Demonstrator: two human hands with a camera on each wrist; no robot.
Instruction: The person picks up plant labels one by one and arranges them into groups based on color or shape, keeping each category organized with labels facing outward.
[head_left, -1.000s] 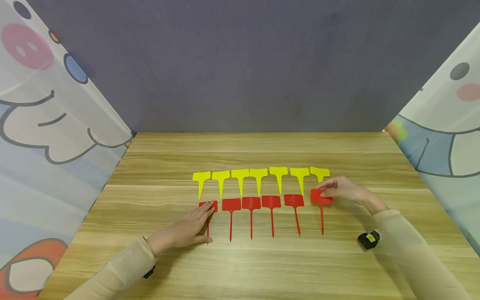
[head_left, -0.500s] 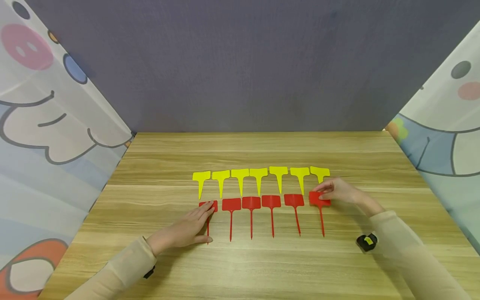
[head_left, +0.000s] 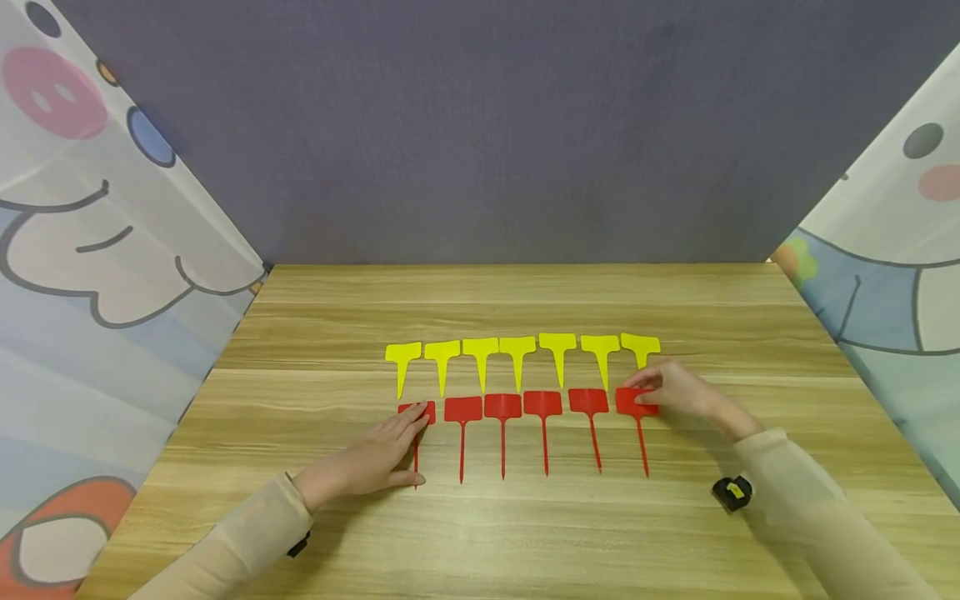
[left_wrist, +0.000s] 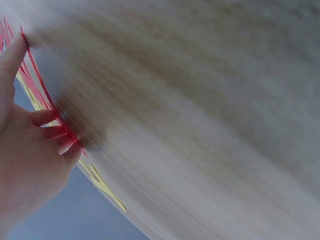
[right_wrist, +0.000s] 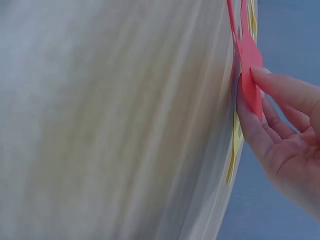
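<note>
My left hand (head_left: pixel 367 458) rests its extended fingers on the leftmost red T-shaped plant label (head_left: pixel 430 412), covering part of its head. In the left wrist view, its fingertips touch the red label (left_wrist: pixel 37 75) lying along the tabletop. At the row's right end my right hand (head_left: pixel 678 390) pinches the head of another red plant label (head_left: pixel 628 402) between thumb and fingers. The right wrist view shows that label's head (right_wrist: pixel 252 52) slightly tilted, fingers beneath it. Several more red labels (head_left: pixel 543 403) lie between the hands, stems toward me.
Behind the red row lies a row of several yellow T-shaped labels (head_left: pixel 557 343); the right hand hides the rightmost one's tip. A small black object with a yellow mark (head_left: pixel 732 493) is by the right sleeve. A grey panel (head_left: pixel 517 133) borders the wooden table (head_left: pixel 480 292) at the back.
My right hand has moved slightly left and toward me with the red plant label, bringing its head level with the row. The left hand stays put.
</note>
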